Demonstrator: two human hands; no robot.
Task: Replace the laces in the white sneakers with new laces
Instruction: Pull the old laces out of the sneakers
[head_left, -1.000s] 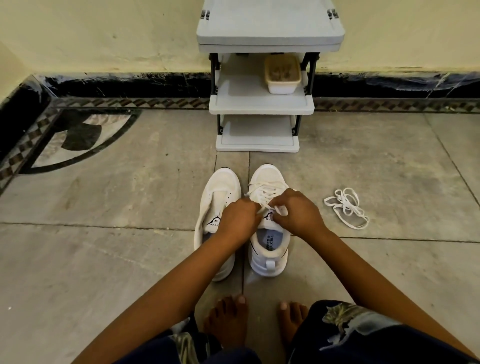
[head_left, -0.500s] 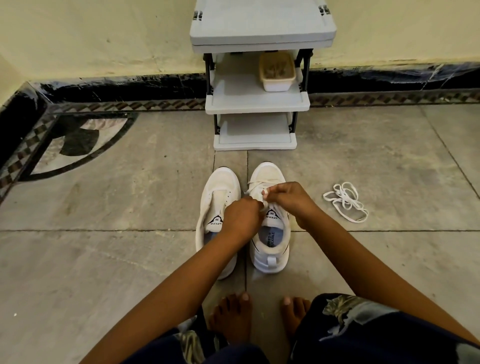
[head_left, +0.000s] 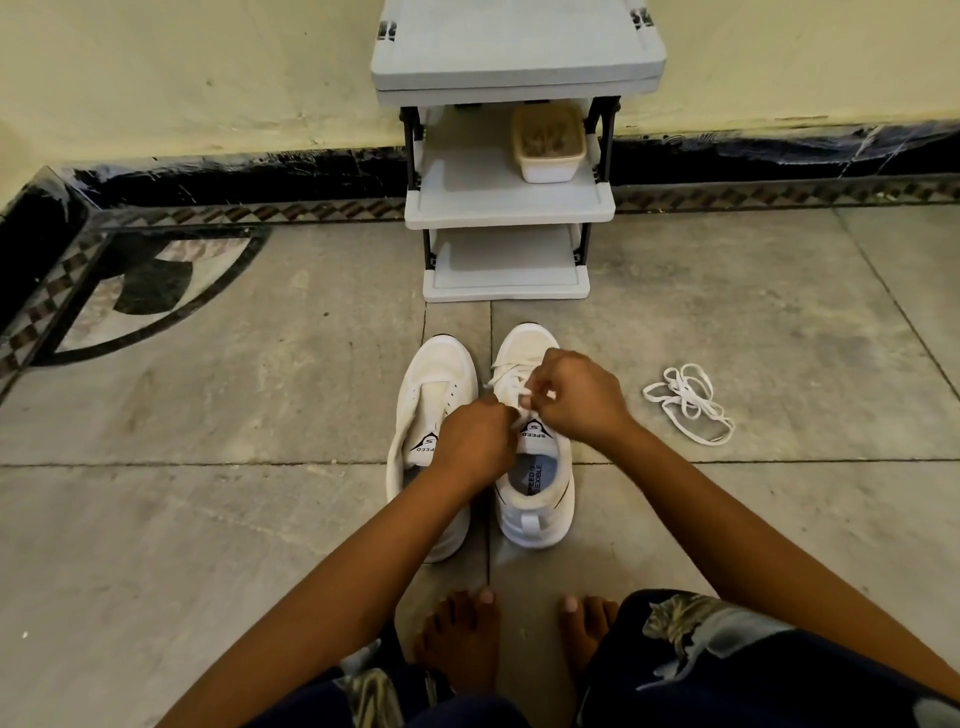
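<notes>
Two white sneakers stand side by side on the floor, toes pointing away from me. The left sneaker (head_left: 434, 384) has bare eyelets and no lace. The right sneaker (head_left: 535, 499) carries a white lace (head_left: 506, 375) across its upper. My left hand (head_left: 475, 444) pinches that lace near the tongue. My right hand (head_left: 574, 397) pinches another part of the same lace just above it. The two hands almost touch and hide the middle of the lacing.
A loose bundle of white lace (head_left: 691, 402) lies on the floor to the right of the shoes. A grey three-tier rack (head_left: 509, 208) stands against the wall ahead, with a tub (head_left: 548, 143) on its middle shelf. My bare feet (head_left: 462, 631) are just behind the sneakers.
My right hand has lifted and moved toward the toe of the right sneaker, drawing the lace with it. My left hand has stayed by the tongue.
</notes>
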